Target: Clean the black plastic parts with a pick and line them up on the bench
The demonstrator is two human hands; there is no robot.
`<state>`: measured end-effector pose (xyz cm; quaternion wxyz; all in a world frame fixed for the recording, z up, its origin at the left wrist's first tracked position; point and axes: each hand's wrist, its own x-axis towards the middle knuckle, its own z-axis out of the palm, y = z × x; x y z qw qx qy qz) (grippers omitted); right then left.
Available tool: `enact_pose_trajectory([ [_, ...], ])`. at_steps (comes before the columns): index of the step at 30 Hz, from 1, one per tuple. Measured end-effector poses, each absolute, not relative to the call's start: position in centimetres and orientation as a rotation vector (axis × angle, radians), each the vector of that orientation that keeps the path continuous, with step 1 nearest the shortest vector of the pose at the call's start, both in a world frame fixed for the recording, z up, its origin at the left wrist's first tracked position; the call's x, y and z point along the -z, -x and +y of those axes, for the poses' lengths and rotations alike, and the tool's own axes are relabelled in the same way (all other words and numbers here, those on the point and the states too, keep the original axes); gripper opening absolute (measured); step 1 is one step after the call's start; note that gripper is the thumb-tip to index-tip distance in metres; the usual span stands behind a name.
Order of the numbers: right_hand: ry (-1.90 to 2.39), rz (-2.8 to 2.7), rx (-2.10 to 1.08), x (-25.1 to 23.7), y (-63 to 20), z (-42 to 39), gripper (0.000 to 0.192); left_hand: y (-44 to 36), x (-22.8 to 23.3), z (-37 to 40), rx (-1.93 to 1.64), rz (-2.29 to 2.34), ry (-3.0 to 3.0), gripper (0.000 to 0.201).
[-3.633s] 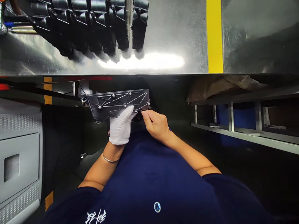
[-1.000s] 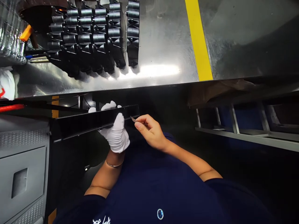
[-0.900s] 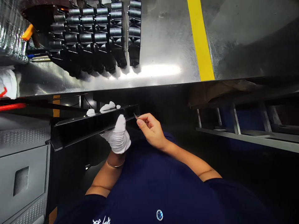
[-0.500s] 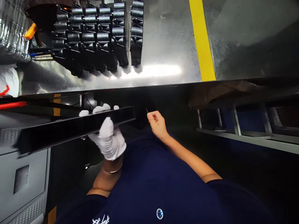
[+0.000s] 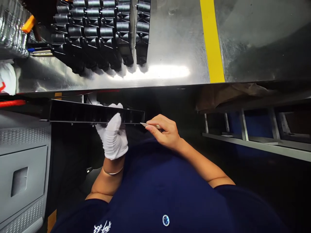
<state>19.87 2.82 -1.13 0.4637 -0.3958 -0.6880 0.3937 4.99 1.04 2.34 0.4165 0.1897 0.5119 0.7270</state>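
My left hand point(image 5: 114, 137), in a white glove, is closed round a long black plastic part point(image 5: 73, 111). Its thumb lies across the near side, and white fingertips show beyond the far edge. The part is trough-like with inner ribs and lies almost level, held off the bench. My bare right hand point(image 5: 167, 131) pinches a small knife point(image 5: 143, 124) with a pointed, pale blade. The blade's tip is at the near right corner of the black part and seems to touch it. Most of the knife's handle is hidden in my fingers.
Several similar black plastic parts point(image 5: 107, 35) stand in rows on the metal bench point(image 5: 170, 48), which has a yellow stripe point(image 5: 212, 42). Clear plastic packaging point(image 5: 13, 29) is at far left. Below stand a grey cabinet point(image 5: 24, 168) and, at right, a metal frame point(image 5: 245, 129).
The black part has swung from a slant to nearly level, its left end rising. My right hand has turned and brought the knife to the part's right end.
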Motion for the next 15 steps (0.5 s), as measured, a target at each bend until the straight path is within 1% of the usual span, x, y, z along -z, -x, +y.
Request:
enact_pose_trajectory([
  [4,0.999,-1.666,-0.886,2.1,-19.9,4.0,0.012,-4.6,-2.7,0.6,-1.787,1.212,-0.453,0.038],
  [8,1.109,-1.607,-0.838,2.5,-20.6,4.9,0.013,-4.5,-3.2,0.3,-1.496,1.030,-0.339,0.042],
  [11,1.096,-1.628,-0.966,1.8,-21.3,4.3,0.012,-4.4,-3.0,0.9,-1.376,1.106,-0.298,0.038],
  [13,0.996,-1.703,-1.087,1.2,-21.8,3.5,0.011,-4.1,-2.5,1.5,-1.367,1.205,-0.263,0.031],
  [15,0.868,-1.778,-1.153,0.8,-22.1,2.7,0.009,-3.7,-1.9,1.9,-1.340,1.270,-0.230,0.030],
])
